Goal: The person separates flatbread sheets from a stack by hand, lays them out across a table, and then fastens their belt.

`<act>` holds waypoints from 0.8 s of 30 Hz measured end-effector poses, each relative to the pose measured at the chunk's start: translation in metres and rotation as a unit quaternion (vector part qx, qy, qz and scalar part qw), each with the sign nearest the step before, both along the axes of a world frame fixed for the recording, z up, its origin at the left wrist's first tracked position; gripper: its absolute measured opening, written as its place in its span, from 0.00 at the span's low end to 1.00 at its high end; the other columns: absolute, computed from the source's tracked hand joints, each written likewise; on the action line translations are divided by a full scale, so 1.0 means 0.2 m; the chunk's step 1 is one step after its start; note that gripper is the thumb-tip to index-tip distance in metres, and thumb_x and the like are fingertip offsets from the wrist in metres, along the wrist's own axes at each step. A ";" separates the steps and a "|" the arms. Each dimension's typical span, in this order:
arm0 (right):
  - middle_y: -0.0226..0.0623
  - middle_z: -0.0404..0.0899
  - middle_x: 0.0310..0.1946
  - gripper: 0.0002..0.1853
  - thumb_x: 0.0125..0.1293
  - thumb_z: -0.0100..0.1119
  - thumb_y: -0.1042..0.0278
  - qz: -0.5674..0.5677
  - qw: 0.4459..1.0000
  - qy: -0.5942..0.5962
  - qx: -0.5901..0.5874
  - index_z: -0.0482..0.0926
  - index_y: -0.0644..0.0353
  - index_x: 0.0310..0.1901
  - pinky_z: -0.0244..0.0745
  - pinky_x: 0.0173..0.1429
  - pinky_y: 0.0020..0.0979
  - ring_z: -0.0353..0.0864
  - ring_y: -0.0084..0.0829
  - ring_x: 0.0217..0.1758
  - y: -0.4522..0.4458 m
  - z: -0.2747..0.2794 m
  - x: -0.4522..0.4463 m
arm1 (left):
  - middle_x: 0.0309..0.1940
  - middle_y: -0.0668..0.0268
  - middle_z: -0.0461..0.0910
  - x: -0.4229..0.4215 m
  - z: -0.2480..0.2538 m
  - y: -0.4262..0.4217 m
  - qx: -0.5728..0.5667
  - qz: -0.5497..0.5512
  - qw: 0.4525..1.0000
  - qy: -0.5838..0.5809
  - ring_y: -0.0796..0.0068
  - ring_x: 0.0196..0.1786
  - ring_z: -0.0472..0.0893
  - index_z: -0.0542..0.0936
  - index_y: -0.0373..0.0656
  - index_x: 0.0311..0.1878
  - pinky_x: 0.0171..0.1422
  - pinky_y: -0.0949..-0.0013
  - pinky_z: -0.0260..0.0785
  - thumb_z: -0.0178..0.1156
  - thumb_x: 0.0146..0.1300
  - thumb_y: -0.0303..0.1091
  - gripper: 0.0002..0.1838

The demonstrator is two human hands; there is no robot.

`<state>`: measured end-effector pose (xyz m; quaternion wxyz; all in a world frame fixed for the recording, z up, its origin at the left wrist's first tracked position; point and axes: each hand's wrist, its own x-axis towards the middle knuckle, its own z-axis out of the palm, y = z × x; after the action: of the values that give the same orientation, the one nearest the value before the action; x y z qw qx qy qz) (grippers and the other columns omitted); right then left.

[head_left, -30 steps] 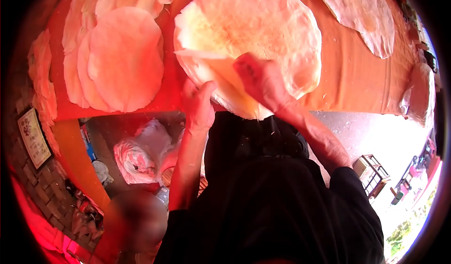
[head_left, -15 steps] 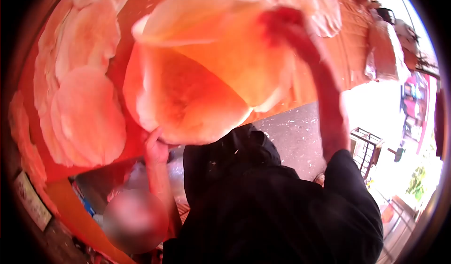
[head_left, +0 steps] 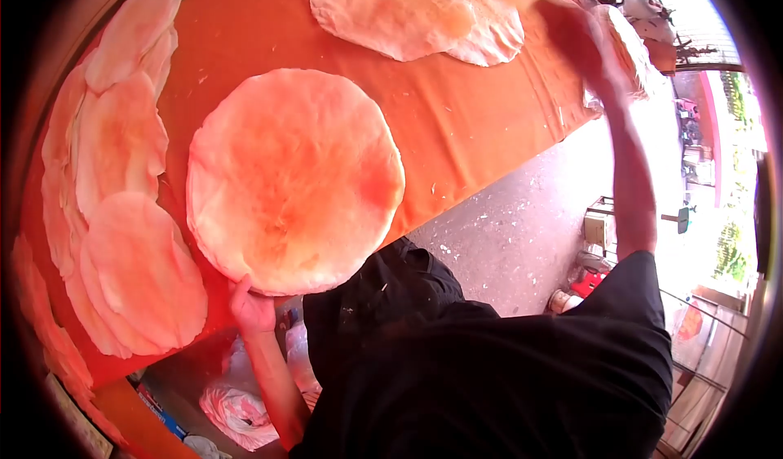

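Note:
A large round flatbread (head_left: 294,181) lies flat at the near edge of the orange-covered table. My left hand (head_left: 253,308) pinches its near rim, thumb on top and the other fingers hidden beneath. My right hand (head_left: 575,39) is stretched far out to the upper right and smeared by motion. A pale blur runs from it toward the flatbreads (head_left: 391,10) overlapping at the table's far side; whether the fingers still hold a sheet is unclear.
More overlapping flatbreads (head_left: 122,157) cover the left side of the table (head_left: 457,133). A clear plastic bag (head_left: 628,51) sits at the right end. Below are a grey floor (head_left: 506,222), a plastic-wrapped bundle (head_left: 241,414) and a metal rack (head_left: 603,214).
The upper sheet lifted by my right hand has come away from the lower flatbread, which now lies flat. My right hand has swung outward to the right; my left hand still grips the rim.

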<state>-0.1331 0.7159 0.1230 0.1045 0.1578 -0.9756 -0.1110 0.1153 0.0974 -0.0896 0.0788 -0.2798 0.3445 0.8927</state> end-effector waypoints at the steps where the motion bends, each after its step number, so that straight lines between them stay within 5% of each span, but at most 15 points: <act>1: 0.34 0.79 0.28 0.10 0.61 0.54 0.78 0.006 0.997 -0.066 0.046 0.80 0.62 0.44 0.74 0.34 0.32 0.77 0.31 0.29 0.02 -0.24 0.08 | 0.70 0.58 0.65 0.00 0.05 0.01 0.021 0.014 1.000 0.006 0.55 0.72 0.64 0.62 0.39 0.72 0.76 0.51 0.55 0.56 0.61 0.26 0.34; 4: 0.35 0.79 0.29 0.13 0.62 0.56 0.75 0.152 0.961 -0.226 0.056 0.80 0.63 0.48 0.75 0.37 0.35 0.78 0.35 0.31 -0.22 -0.80 0.38 | 0.72 0.58 0.63 -0.01 0.16 0.07 -0.020 0.004 0.997 0.072 0.56 0.74 0.61 0.60 0.40 0.73 0.77 0.52 0.52 0.56 0.63 0.27 0.34; 6: 0.47 0.82 0.33 0.09 0.57 0.65 0.71 0.089 0.875 -0.334 -0.339 0.84 0.58 0.41 0.76 0.41 0.39 0.82 0.45 0.33 -0.94 -0.62 0.54 | 0.72 0.58 0.62 -0.08 0.30 0.18 -0.113 -0.015 0.987 0.113 0.57 0.74 0.61 0.59 0.40 0.74 0.77 0.53 0.51 0.56 0.64 0.28 0.34; 9: 0.47 0.85 0.38 0.29 0.57 0.73 0.53 0.061 0.747 -0.420 -0.512 0.79 0.62 0.55 0.79 0.45 0.37 0.85 0.41 0.39 -1.57 -0.45 0.63 | 0.69 0.60 0.64 -0.20 0.40 0.30 -0.173 -0.062 0.972 0.146 0.62 0.71 0.64 0.59 0.40 0.73 0.74 0.58 0.57 0.59 0.63 0.26 0.35; 11: 0.47 0.85 0.39 0.29 0.56 0.74 0.54 0.089 0.708 -0.450 -0.537 0.79 0.63 0.56 0.80 0.47 0.36 0.85 0.38 0.41 -1.76 -0.44 0.63 | 0.63 0.61 0.69 -0.21 0.33 0.27 -0.194 -0.076 0.970 0.129 0.67 0.63 0.72 0.61 0.39 0.71 0.65 0.63 0.67 0.60 0.64 0.25 0.33; 14: 0.43 0.85 0.41 0.22 0.61 0.69 0.63 0.070 0.690 -0.507 -0.512 0.80 0.63 0.54 0.78 0.52 0.33 0.84 0.31 0.46 -1.80 -0.52 0.58 | 0.59 0.61 0.73 -0.27 0.44 0.35 -0.184 -0.068 0.971 0.139 0.70 0.60 0.74 0.65 0.37 0.68 0.65 0.66 0.66 0.62 0.64 0.27 0.30; 16: 0.36 0.85 0.41 0.19 0.62 0.68 0.65 -0.005 0.561 -0.539 -0.628 0.82 0.63 0.52 0.77 0.52 0.30 0.83 0.25 0.45 -1.75 -0.59 0.58 | 0.59 0.61 0.74 -0.26 0.44 0.30 -0.179 -0.103 0.967 0.151 0.70 0.60 0.74 0.65 0.35 0.67 0.65 0.66 0.66 0.62 0.64 0.27 0.29; 22: 0.33 0.84 0.30 0.11 0.58 0.71 0.66 -0.008 0.574 -0.549 -0.607 0.86 0.63 0.39 0.75 0.45 0.27 0.79 0.23 0.37 -1.88 -0.59 0.62 | 0.57 0.60 0.75 -0.23 0.43 0.30 -0.171 -0.062 0.977 0.108 0.72 0.59 0.75 0.65 0.33 0.66 0.65 0.68 0.66 0.63 0.65 0.29 0.29; 24: 0.33 0.83 0.30 0.11 0.58 0.72 0.65 -0.053 0.482 -0.604 -0.633 0.86 0.64 0.37 0.74 0.45 0.26 0.79 0.22 0.36 -1.87 -0.63 0.60 | 0.57 0.60 0.75 -0.22 0.44 0.30 -0.180 -0.062 0.976 0.102 0.72 0.59 0.75 0.65 0.33 0.65 0.64 0.69 0.67 0.65 0.64 0.31 0.29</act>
<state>-0.0123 0.3415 -0.0035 -0.4450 0.0249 -0.6116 0.6536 0.0706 0.1580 -0.0026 0.0466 -0.1746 0.5226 0.8332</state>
